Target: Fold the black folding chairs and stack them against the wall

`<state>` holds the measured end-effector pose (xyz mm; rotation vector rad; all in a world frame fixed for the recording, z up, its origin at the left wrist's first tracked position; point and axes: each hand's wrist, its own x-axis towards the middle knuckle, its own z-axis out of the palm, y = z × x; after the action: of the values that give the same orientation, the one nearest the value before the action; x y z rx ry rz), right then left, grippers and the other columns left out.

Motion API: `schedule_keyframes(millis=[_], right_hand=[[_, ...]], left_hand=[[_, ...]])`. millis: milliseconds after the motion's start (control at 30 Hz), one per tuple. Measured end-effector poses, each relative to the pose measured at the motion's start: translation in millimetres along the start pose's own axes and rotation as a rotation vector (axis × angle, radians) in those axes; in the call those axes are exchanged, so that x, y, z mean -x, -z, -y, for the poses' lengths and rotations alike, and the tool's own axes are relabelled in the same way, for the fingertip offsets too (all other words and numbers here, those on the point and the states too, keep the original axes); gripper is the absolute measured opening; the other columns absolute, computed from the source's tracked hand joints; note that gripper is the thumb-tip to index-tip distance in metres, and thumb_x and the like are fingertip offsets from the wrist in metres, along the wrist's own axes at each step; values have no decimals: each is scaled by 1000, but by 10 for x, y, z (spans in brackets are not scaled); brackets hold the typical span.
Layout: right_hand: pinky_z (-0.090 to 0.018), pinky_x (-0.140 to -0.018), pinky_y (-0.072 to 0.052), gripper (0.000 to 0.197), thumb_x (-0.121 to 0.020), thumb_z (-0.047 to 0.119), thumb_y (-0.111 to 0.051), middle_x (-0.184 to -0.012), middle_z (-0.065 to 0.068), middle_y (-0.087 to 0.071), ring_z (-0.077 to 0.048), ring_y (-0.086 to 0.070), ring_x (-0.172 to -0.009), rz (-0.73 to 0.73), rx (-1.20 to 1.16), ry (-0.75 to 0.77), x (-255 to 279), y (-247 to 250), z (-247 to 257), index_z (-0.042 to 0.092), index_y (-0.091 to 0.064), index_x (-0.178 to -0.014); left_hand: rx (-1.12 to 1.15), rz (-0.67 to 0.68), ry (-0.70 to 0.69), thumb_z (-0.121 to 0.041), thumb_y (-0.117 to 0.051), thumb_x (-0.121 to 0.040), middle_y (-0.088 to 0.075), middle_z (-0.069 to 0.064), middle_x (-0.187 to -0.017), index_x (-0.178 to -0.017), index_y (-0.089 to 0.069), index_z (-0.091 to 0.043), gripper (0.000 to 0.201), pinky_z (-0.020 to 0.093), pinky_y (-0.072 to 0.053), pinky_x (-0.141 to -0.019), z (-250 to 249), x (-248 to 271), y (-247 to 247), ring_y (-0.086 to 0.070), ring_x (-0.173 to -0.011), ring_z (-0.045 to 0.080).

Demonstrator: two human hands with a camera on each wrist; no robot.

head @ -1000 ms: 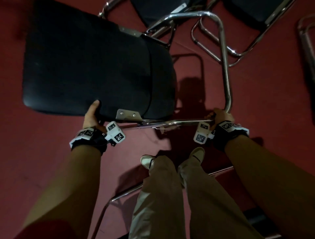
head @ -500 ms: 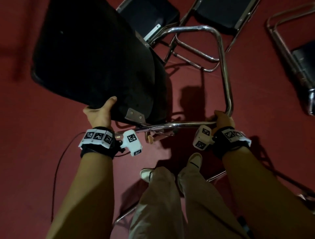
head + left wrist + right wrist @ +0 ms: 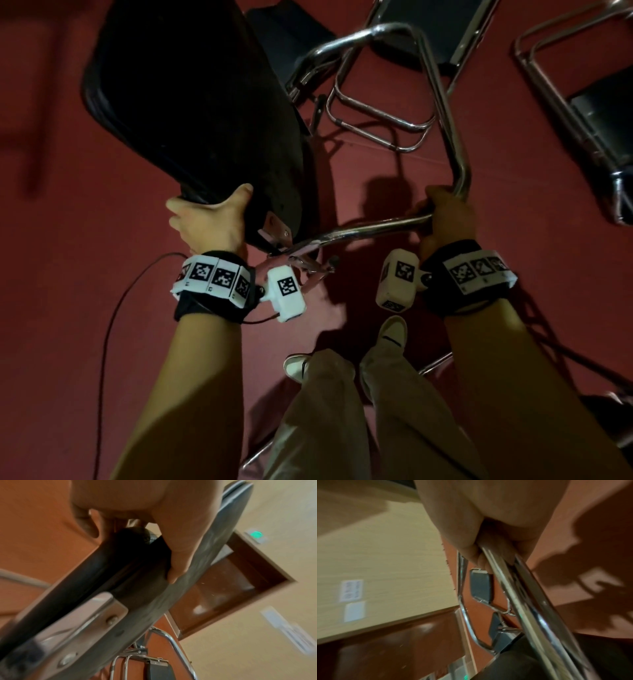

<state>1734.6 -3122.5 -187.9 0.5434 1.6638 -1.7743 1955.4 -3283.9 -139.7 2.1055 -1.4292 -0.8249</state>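
I hold one black folding chair in front of my legs. Its padded black seat (image 3: 191,102) is tipped up steeply at the left. My left hand (image 3: 212,219) grips the seat's near edge, thumb on the underside (image 3: 180,555) and fingers wrapped over the cushion. A chrome frame tube (image 3: 445,113) loops around at the right. My right hand (image 3: 448,216) is curled round that tube at its near bend; the tube (image 3: 522,601) runs out from under my fist. A metal bracket (image 3: 82,626) joins seat and frame.
Other black chairs with chrome frames lie on the red carpet beyond: one (image 3: 438,31) at top centre, one (image 3: 603,126) at the right. A black cable (image 3: 109,329) trails on the floor at left. A beige wall and brown door (image 3: 231,588) stand ahead.
The seat has swung up from nearly flat to steeply tilted as my left hand lifted its edge. My right hand has kept its grip on the frame tube.
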Motion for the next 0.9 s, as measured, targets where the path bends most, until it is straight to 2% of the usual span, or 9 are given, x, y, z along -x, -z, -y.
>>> schedule_keyframes(millis=[67,133,233,333,467,600,733,833,900], right_hand=[[-25,-46,-45,15,-88,1,-57,-47,0,-52,-17,-51,-41,49,4,55,77,-123,109,9,-53,-77],[-24,-46,-45,6,-88,2,-58,-51,-3,-53,-19,-52,-45,97,12,90,170,-229,194,4,-53,-85],[-24,-45,-46,10,-89,1,-57,-58,-9,-52,-19,-53,-47,161,4,122,322,-326,265,3,-52,-98],[-25,-48,-48,12,-89,0,-57,-61,-10,-50,-20,-53,-50,214,6,167,424,-387,298,4,-51,-98],[-33,-58,-52,18,-86,1,-63,-66,-7,-54,-23,-57,-59,307,-11,190,513,-469,332,7,-53,-99],[-49,-72,-51,36,-82,0,-66,-68,-10,-60,-30,-59,-68,462,-47,186,621,-452,277,12,-51,-113],[-51,-73,-49,38,-80,7,-69,-76,-18,-60,-33,-59,-73,543,-92,114,735,-475,210,11,-51,-114],[-60,-84,-50,27,-84,-4,-61,-81,-21,-61,-35,-62,-75,614,-144,74,745,-502,171,8,-54,-107],[-63,-91,-48,30,-87,-15,-48,-88,-22,-62,-38,-65,-81,659,-190,53,750,-538,160,8,-51,-105]], left_hand=[[-36,-27,-18,-62,-82,-56,-43,7,-121,-126,-40,-10,97,48,-48,-99,-62,43,-23,-53,-114,34],[-67,-47,-33,-61,-82,-57,-44,12,-127,-128,-39,-9,98,51,-46,-100,-126,88,-44,-52,-117,35],[-97,-54,-55,-60,-82,-59,-43,12,-130,-128,-37,-9,97,52,-42,-102,-183,143,-62,-49,-121,35],[-140,-45,-86,-58,-83,-60,-43,12,-131,-127,-37,-8,95,51,-40,-100,-226,200,-103,-47,-122,35],[-177,-63,-148,-59,-84,-56,-45,12,-127,-125,-40,-8,96,51,-40,-97,-280,236,-150,-49,-119,35],[-212,-49,-139,-59,-83,-57,-45,12,-130,-128,-38,-7,99,52,-40,-99,-335,177,-100,-48,-122,35],[-35,2,-171,-48,-87,-55,-49,10,-123,-124,-37,-5,95,44,-49,-96,-238,65,-34,-56,-112,31],[88,44,-184,-40,-88,-56,-47,5,-130,-140,-31,-7,107,31,-48,-100,-177,-17,-14,-55,-119,23],[79,82,-212,-38,-88,-58,-39,4,-137,-153,-21,-16,118,33,-43,-107,-165,-86,-7,-46,-127,21]])
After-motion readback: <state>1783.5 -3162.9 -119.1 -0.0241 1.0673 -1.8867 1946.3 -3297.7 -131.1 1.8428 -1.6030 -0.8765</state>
